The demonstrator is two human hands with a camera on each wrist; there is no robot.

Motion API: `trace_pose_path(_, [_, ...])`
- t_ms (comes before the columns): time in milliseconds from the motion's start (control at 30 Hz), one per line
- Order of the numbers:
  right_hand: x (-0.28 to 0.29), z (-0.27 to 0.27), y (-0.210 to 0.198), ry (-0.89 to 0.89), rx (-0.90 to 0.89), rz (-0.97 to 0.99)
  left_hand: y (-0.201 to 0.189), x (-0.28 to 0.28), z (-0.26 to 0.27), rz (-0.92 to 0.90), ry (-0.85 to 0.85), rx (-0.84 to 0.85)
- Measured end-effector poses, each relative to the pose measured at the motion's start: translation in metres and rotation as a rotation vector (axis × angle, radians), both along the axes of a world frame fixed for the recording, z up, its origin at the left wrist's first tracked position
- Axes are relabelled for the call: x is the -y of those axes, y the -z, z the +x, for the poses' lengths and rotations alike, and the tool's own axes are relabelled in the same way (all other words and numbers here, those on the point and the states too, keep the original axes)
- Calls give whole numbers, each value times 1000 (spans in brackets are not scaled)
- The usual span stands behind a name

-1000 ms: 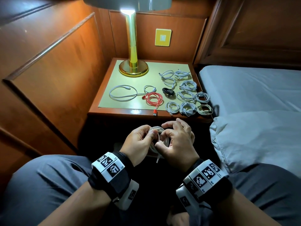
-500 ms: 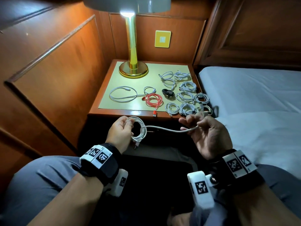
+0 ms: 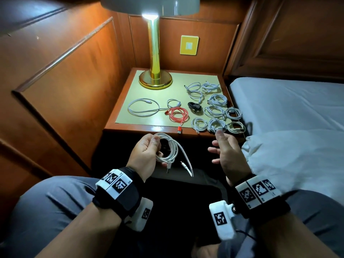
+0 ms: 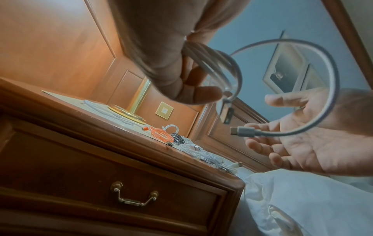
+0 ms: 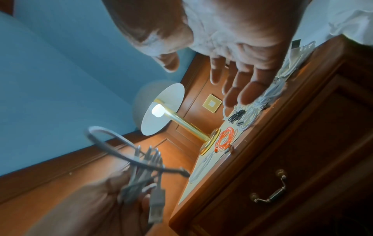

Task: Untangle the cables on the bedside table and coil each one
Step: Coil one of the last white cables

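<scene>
Since half a second ago the right hand (image 3: 226, 153) has let go of the white cable (image 3: 168, 148), whose free tail now hangs from the coil with its plug dangling, and that hand hovers empty beside it, fingers spread and relaxed. Left hand (image 3: 147, 152) pinches the gathered loops together in front of the bedside table (image 3: 130, 128), probably to keep them from springing apart. Behind on the tabletop, finished white coils (image 3: 214, 110) cluster at right, apart from the red cable (image 3: 178, 114) and a loose white loop (image 3: 143, 107) seemingly still awaiting coiling.
</scene>
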State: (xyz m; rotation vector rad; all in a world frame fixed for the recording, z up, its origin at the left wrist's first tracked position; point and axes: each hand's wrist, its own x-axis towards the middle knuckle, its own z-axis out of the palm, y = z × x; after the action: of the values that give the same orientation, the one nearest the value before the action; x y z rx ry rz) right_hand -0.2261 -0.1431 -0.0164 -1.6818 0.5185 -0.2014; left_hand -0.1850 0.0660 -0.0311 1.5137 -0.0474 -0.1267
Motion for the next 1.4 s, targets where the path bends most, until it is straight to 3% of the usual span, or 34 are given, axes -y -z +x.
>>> trace_pose_path(67, [-3, -2, 5, 19, 74, -106, 2, 2, 1, -12, -44, 12])
trace_pose_path(167, [-8, -8, 10, -165, 131, -206, 6, 4, 3, -2, -32, 14])
trace_pose_path(333, [-25, -11, 11, -496, 167, -42, 8, 9, -6, -54, 173, -2])
trace_pose_path(433, [-30, -11, 15, -580, 169, -75, 6, 10, -9, -83, 230, -15])
trace_pose_path(633, [-31, -11, 13, -589, 157, -128, 5, 14, -13, -142, 257, -27])
trace_pose_path(967, [-26, -10, 9, -553, 48, 18, 8, 16, -12, -72, 201, -35])
trace_pose_path(1133, [-23, -9, 15, -511, 74, -178, 8, 4, -12, 238, 156, 311])
trace_pose_path(1233, [-27, -10, 14, -499, 94, -236, 9, 0, -11, 391, 234, 359])
trace_pose_path(1300, [-27, -10, 11, -491, 111, -243, 10, 0, -9, 343, 222, 264])
trace_pose_path(1400, [-26, -9, 7, -449, 134, -217, 1, 0, -7, 93, 180, 106])
